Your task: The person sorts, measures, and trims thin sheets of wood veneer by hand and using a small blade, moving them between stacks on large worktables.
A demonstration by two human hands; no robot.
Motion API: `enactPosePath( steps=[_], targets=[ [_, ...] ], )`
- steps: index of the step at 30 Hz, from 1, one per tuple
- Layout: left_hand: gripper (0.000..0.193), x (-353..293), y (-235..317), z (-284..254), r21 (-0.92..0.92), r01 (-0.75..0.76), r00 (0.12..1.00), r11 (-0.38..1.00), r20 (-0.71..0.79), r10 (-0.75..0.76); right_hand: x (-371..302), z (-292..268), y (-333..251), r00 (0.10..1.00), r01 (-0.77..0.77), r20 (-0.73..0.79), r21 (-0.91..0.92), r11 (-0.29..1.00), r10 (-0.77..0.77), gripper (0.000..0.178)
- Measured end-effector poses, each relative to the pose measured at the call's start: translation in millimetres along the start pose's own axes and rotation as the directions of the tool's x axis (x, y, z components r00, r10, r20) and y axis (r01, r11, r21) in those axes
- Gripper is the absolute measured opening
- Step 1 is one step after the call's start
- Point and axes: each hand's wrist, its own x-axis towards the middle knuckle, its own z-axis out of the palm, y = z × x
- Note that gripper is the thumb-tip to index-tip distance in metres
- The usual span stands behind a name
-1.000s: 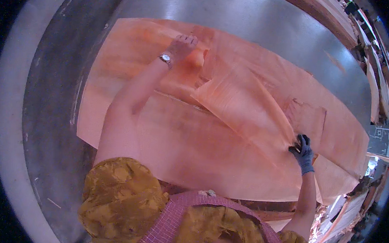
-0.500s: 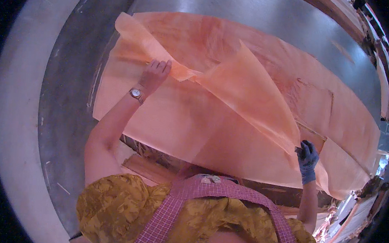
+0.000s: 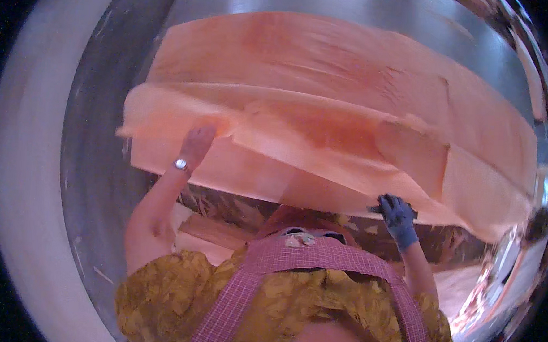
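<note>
A thin, orange-pink sheet that looks like wood veneer (image 3: 307,126) lies partly folded across a stack of similar sheets (image 3: 329,56). My bare left hand (image 3: 199,141), with a watch (image 3: 181,164) at the wrist, is closed on the near edge of the loose sheet at the left. At the right, my right hand (image 3: 397,216) wears a blue-grey glove with dark fingertips. Its fingers are curled at the near edge of the sheets. Whether the glove grips the sheet is hard to make out.
Broken wood scraps (image 3: 222,208) lie under the near edge of the stack. A grey floor (image 3: 103,180) borders a pale curved strip (image 3: 30,158) on the left. Pale splintered strips (image 3: 478,299) lie at the lower right, and long boards (image 3: 527,73) run along the far right.
The raised peak of the loose sheet has come down, and the sheet now lies flatter and nearer to me. Both hands have moved towards my body, the right one also leftward.
</note>
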Motion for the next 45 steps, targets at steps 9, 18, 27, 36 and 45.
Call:
enactPosePath(
  steps=[9, 18, 27, 36, 45],
  targets=[
    [0.046, -26.0, 22.6, -28.2, -0.083, 0.083, 0.957, 0.993, 0.284, -0.056, -47.8, 44.8, -41.4, 0.973, -0.198, 0.165, 0.232, 0.952, 0.162, 0.063],
    [0.048, 49.2, 229.1, -120.3, -0.046, 0.111, 0.993, 0.993, -0.029, -0.112, -224.4, 26.9, -6.1, 0.934, -0.177, -0.199, 0.462, 0.869, 0.296, 0.057],
    [0.054, 260.8, 555.6, -268.6, -0.362, -0.283, 0.957, 0.888, -0.172, 0.234, -406.6, -2.8, 96.7, 0.636, -0.673, -0.112, 0.404, 0.619, 0.764, 0.049],
    [0.065, 342.8, 797.7, -293.3, -0.364, -0.235, 0.9, 0.901, 0.268, 0.343, -579.7, -26.5, 276.2, 0.377, -0.864, -0.152, 0.298, 0.406, 0.914, 0.036],
    [0.076, 363.2, 842.7, -201.6, -0.477, -0.294, 0.871, 0.828, 0.223, 0.438, -677.2, -92.6, 506.7, 0.496, -0.782, -0.051, 0.408, 0.471, 0.867, 0.034]
  ],
)
